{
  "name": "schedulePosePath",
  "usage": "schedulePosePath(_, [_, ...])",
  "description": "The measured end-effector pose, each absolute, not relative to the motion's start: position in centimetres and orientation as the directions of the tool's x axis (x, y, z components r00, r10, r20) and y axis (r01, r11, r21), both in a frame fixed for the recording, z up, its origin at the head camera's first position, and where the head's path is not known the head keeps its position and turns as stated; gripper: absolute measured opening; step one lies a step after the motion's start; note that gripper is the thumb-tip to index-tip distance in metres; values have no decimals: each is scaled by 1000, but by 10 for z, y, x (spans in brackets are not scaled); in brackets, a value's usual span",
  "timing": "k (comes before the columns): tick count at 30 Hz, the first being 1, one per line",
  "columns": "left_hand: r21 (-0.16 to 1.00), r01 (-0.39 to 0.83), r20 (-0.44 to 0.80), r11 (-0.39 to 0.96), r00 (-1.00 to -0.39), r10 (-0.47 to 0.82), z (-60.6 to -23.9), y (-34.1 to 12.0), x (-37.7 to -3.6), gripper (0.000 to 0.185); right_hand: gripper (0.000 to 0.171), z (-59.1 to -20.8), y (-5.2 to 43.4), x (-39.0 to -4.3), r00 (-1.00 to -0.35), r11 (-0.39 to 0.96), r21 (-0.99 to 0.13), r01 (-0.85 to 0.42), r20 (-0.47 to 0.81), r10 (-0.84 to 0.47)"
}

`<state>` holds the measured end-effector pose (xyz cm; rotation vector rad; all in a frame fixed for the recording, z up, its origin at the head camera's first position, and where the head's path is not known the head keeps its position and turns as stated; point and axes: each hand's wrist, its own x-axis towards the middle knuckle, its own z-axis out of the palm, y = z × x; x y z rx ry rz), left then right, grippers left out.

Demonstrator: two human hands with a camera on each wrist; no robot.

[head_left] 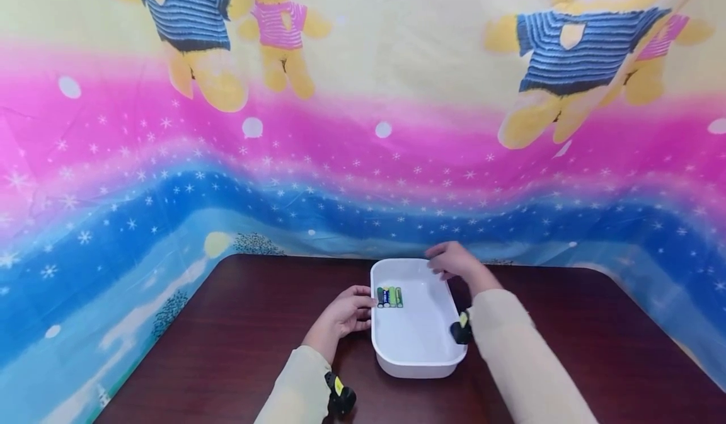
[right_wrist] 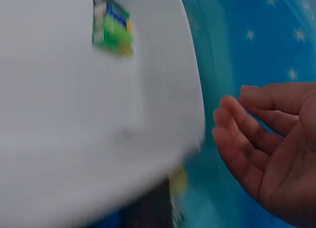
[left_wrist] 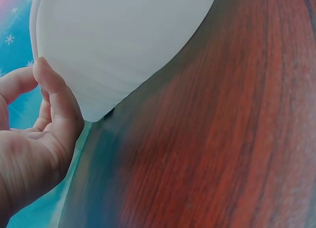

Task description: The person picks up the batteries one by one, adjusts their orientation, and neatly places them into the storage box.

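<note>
A white plastic basin (head_left: 416, 332) with rounded corners stands on the table. Several green and blue batteries (head_left: 390, 297) lie side by side in it, close to its left wall. My left hand (head_left: 348, 314) is at the basin's left side and pinches the rim; the left wrist view shows the thumb and a finger (left_wrist: 54, 90) meeting at that edge. Over the basin's far right corner hovers my right hand (head_left: 456, 263), its fingers loosely bent with nothing between them. In the right wrist view this hand (right_wrist: 271, 139) is beside the basin's edge, apart from it.
The dark red-brown wooden table (head_left: 227, 348) spreads out on both sides of the basin. Behind it hangs a cloth (head_left: 363, 159) printed with bears and snowflakes, which also runs along both table sides. A black wrist camera (head_left: 342, 399) is strapped at the left sleeve.
</note>
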<state>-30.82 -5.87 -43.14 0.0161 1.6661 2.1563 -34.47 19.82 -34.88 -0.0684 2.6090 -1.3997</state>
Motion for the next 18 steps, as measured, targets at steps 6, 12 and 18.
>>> schedulePosePath(6, [932,-308,-236,-192,-916,323,-431,-59,-309,41,41,-354,259,-330,-983,734,-679,10,-143,-118])
schedulePosePath(12, [932,-311,-236,-189,-912,335,-432,-58,-308,42,60,-384,292,-306,-948,763,-632,-135,-140,-285])
schedulePosePath(18, [931,-309,-232,-197,-913,335,-431,-58,-308,41,71,-394,293,-298,-937,824,-554,-117,-214,-277])
